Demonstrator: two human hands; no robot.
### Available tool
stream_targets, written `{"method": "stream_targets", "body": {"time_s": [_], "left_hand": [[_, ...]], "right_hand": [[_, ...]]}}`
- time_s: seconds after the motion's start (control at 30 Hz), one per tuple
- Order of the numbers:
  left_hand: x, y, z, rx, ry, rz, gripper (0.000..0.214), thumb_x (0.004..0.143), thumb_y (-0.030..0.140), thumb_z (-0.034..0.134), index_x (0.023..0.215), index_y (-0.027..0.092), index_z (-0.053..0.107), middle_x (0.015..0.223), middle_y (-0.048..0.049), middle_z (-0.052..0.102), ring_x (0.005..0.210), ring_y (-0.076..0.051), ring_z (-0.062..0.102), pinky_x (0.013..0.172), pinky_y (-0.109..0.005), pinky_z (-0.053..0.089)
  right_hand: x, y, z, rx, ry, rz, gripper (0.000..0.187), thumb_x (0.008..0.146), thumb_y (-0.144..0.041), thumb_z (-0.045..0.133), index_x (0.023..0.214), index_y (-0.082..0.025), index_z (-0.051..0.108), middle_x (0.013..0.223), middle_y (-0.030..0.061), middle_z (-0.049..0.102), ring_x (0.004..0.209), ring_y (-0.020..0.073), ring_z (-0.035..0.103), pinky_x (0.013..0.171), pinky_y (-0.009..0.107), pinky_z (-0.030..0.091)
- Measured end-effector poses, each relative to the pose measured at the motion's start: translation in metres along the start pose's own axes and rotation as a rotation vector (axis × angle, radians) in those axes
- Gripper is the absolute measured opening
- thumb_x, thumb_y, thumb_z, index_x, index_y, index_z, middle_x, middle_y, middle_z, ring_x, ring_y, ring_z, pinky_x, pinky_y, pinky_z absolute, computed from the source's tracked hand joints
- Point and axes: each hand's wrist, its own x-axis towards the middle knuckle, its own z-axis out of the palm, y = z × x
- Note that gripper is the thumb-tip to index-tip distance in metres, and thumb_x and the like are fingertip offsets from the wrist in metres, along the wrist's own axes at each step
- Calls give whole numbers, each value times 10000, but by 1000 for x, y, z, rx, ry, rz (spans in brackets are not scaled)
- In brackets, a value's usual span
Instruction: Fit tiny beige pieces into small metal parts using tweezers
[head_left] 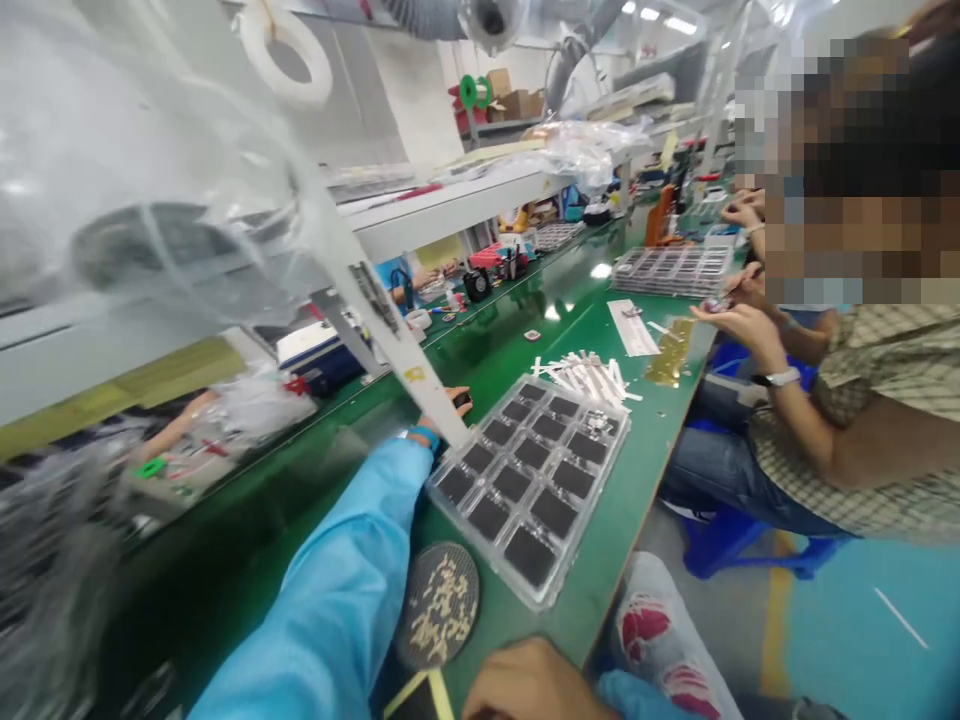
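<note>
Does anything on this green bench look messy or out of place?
Mostly tidy. The white strips lie in a loose, crisscross heap just beyond the clear tray, and one far compartment holds shiny bits where the others hold black squares.

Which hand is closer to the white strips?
Left. The left hand is by the tray's far corner, left of the white strips; the right hand is at the table's near edge.

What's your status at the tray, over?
Left grip on small dark part, half hidden by white strut. Right grip at bottom edge, state unclear. Parts tray lies between them.
</note>
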Motion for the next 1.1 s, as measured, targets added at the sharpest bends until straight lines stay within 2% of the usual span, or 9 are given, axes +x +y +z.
{"method": "stream_targets", "body": {"time_s": [0.1,0.23,0.37,0.47,0.6,0.77,0.87,0.97,1.1], "left_hand": [[-72,-2,-40,-152,68,-183,448,916,534,617,1124,138,646,1141,-134,684,1046,-253,661,917,-439,538],[-198,13,-81,-421,133,-397,562,950,637,458,1138,142,646,1133,-176,713,997,-252,709,699,-284,545],[-306,42,-88,-651,161,-505,504,966,560,492,1169,127,651,1222,-198,685,1021,-248,710,643,-232,524],[-356,57,-77,-773,191,-511,503,980,545,471,1183,123,656,1239,-199,677,995,-227,715,652,-221,523],[-386,61,-56,-820,216,-478,449,952,508,544,1132,113,661,1157,-199,709,869,-181,723,589,-187,474],[-395,69,-42,-761,196,-443,429,836,422,734,1093,95,629,942,-171,748,675,-173,715,481,-178,365],[-401,82,-40,-779,127,-408,439,841,446,725,1077,98,598,907,-168,746,676,-213,727,493,-196,368],[-409,92,-38,-748,72,-370,368,883,443,666,1009,104,595,944,-163,738,727,-215,729,521,-212,392],[-414,92,-36,-625,73,-389,334,900,408,644,1036,104,656,931,-121,734,740,-166,688,528,-208,387]], "right_hand": [[-7,-18,-4,-49,75,-36,57,835,-312,719,840,-268,684,743,-49,676,699,133,630,716,267,431],[-12,-30,-11,-82,46,-137,110,923,-276,596,844,-230,657,725,-8,627,686,146,578,656,295,361],[-12,-26,-9,-84,74,-92,197,975,-348,549,865,-232,664,697,3,596,649,153,555,645,304,368],[-14,-22,-8,-87,111,-105,203,965,-378,568,867,-232,670,673,5,579,627,159,548,633,303,391],[-9,-23,-13,-75,77,-71,217,945,-388,583,863,-230,709,587,4,549,539,174,520,566,308,409],[2,-42,-29,95,88,-154,240,992,-331,531,1066,-225,733,1006,75,713,936,214,672,826,308,515],[4,-41,-30,73,184,-228,231,1002,-305,528,933,-191,718,959,70,680,920,188,644,833,291,484],[1,-28,-24,53,247,-96,294,1006,-351,531,827,-170,678,768,39,645,713,145,619,682,254,470],[-1,-15,-19,227,199,150,348,1003,-461,519,912,-163,672,662,16,632,552,116,582,544,217,462]]}}
